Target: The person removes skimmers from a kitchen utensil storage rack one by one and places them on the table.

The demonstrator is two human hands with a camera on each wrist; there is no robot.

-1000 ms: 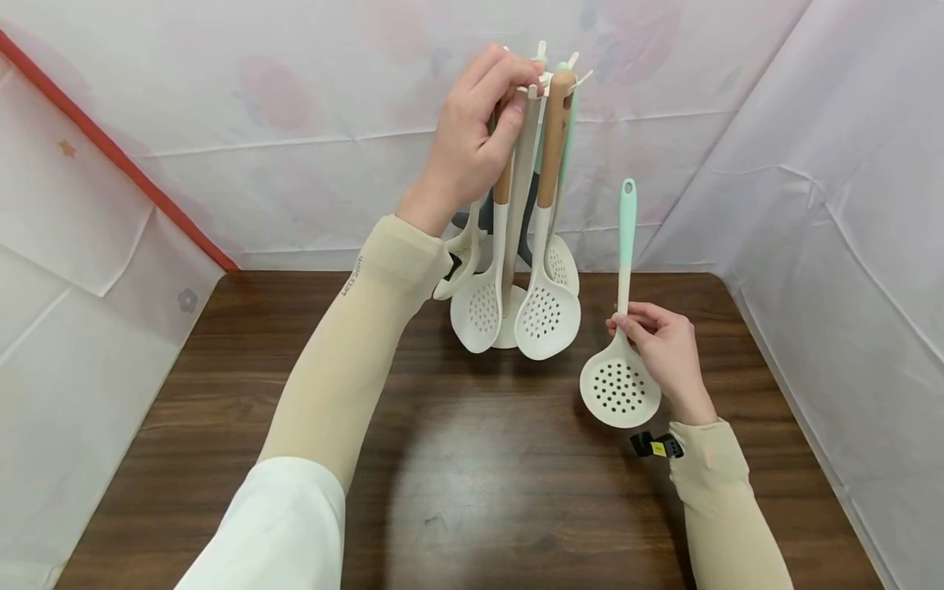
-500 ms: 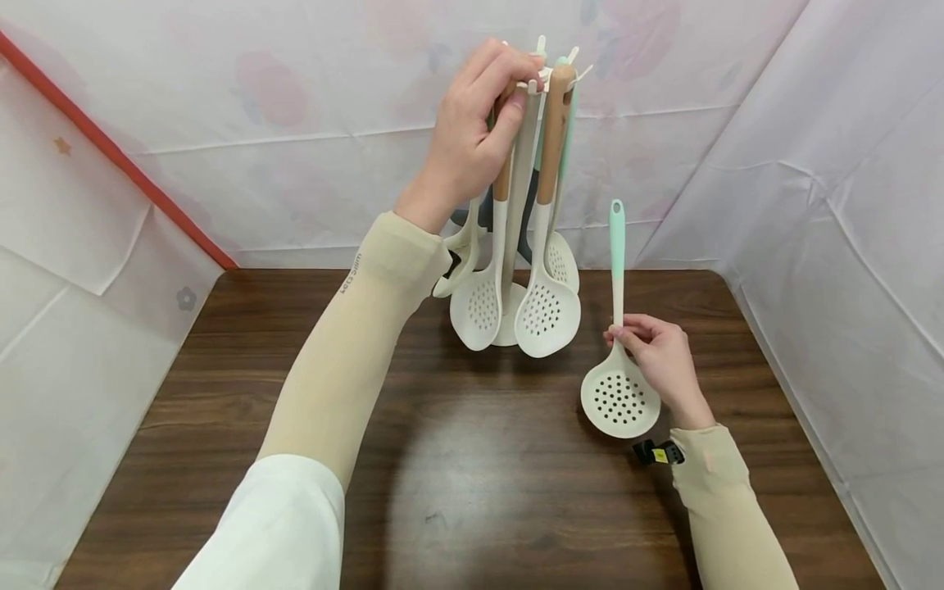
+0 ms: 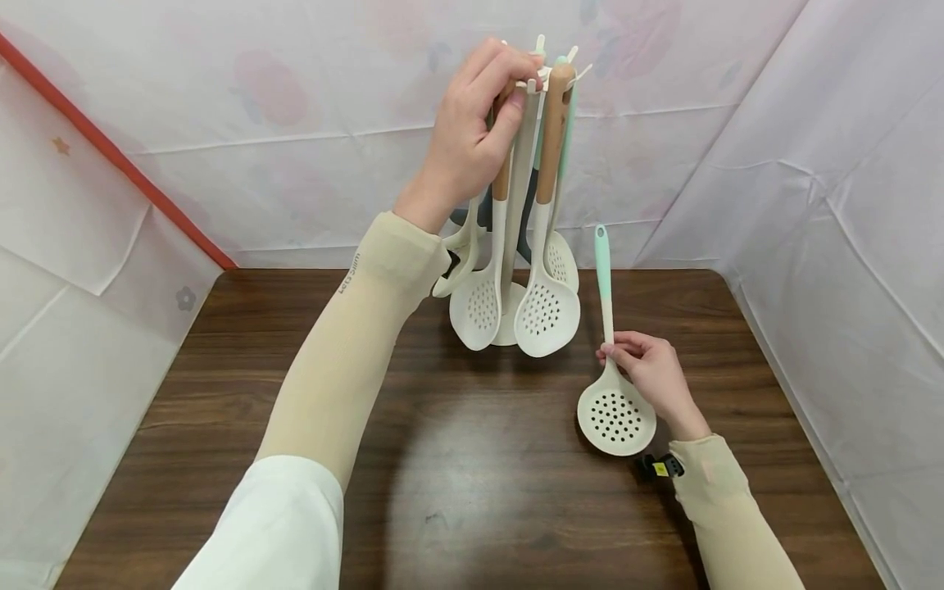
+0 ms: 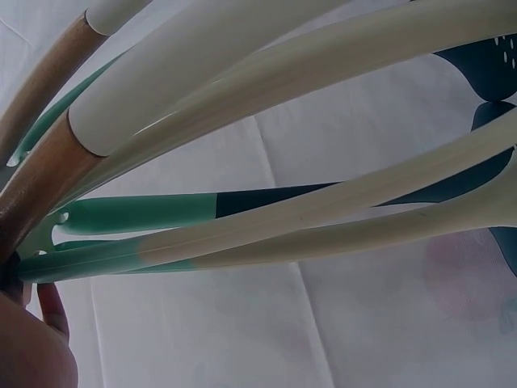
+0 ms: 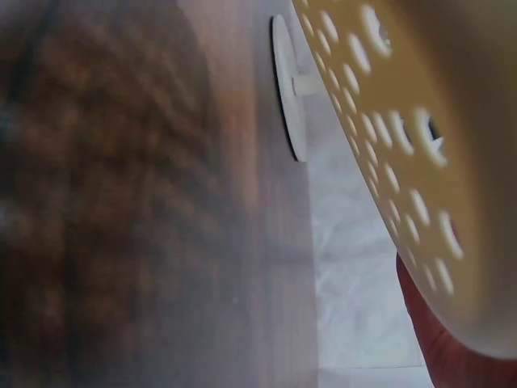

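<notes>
Right hand (image 3: 652, 373) pinches skimmer (image 3: 614, 410) at the neck, near-right of the rack (image 3: 542, 78); handle points up and far, bowl low over tabletop (image 3: 472, 492). Left hand (image 3: 472, 139) fingers curled around rack top.

Both forearms in snug beige arm sleeves (image 3: 347, 352), wrist upward — hands bare. Left sleeve carries small dark lettering printed near wrist. White garment sleeve (image 3: 273, 524) over left upper arm. Right arm sleeve (image 3: 726, 508) same beige — small black clip with yellow mark (image 3: 660, 467) at wrist edge.
</notes>
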